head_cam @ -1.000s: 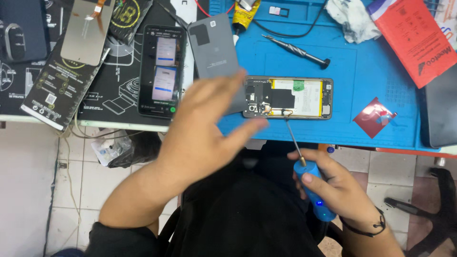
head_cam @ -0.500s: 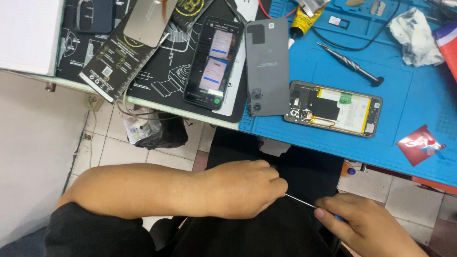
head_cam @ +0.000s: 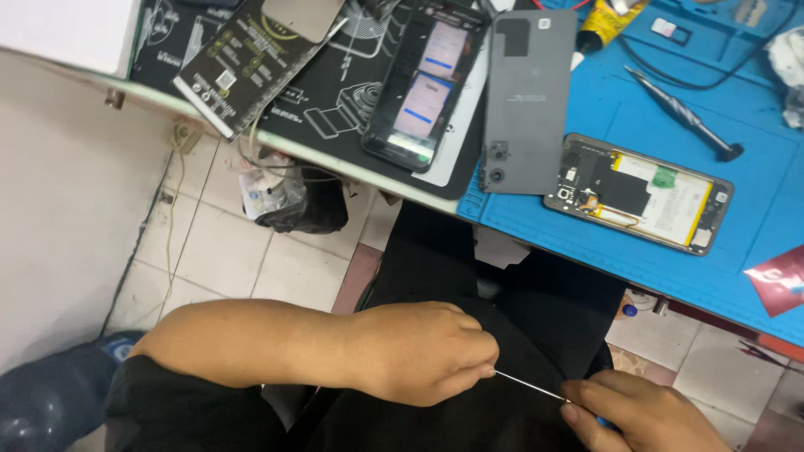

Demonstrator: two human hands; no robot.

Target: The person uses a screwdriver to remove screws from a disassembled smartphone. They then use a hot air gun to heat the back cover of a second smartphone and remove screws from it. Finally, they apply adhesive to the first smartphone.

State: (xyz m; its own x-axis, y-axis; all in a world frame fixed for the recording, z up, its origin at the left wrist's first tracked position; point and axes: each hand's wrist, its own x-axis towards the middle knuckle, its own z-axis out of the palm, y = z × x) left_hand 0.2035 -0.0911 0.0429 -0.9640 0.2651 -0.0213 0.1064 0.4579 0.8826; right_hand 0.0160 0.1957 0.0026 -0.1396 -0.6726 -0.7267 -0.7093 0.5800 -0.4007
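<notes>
Here, low over my lap, my left hand [head_cam: 419, 351] is curled shut with its fingertips [head_cam: 484, 368] pinched on the tip of the thin metal shaft of the screwdriver [head_cam: 532, 386]. My right hand [head_cam: 645, 414], at about four o'clock from the left, is closed around the blue handle end, most of which runs out of view at the bottom edge. So the tool is held at both ends, nearly level, well below the bench and well apart from the work on it.

To do this well I judge the pinch should stay light and right at the tip, with the right hand keeping the shaft steady so the point does not slip across my fingers.

For room: at ten o'clock the floor is open tile, with a dark bag [head_cam: 293, 205] under the table edge [head_cam: 335, 159]. At twelve o'clock a lit phone [head_cam: 423, 84] lies on the black mat [head_cam: 335, 92], partly over its near edge. At one o'clock the grey back cover [head_cam: 523, 100] rests on the blue mat [head_cam: 636, 117], just beside the opened phone [head_cam: 641, 191] at two o'clock. A second screwdriver [head_cam: 682, 113] lies beyond it. The blue mat's near rim overhangs my knees, so lifting straight up from here would, I think, bring my hands close to that edge.
</notes>
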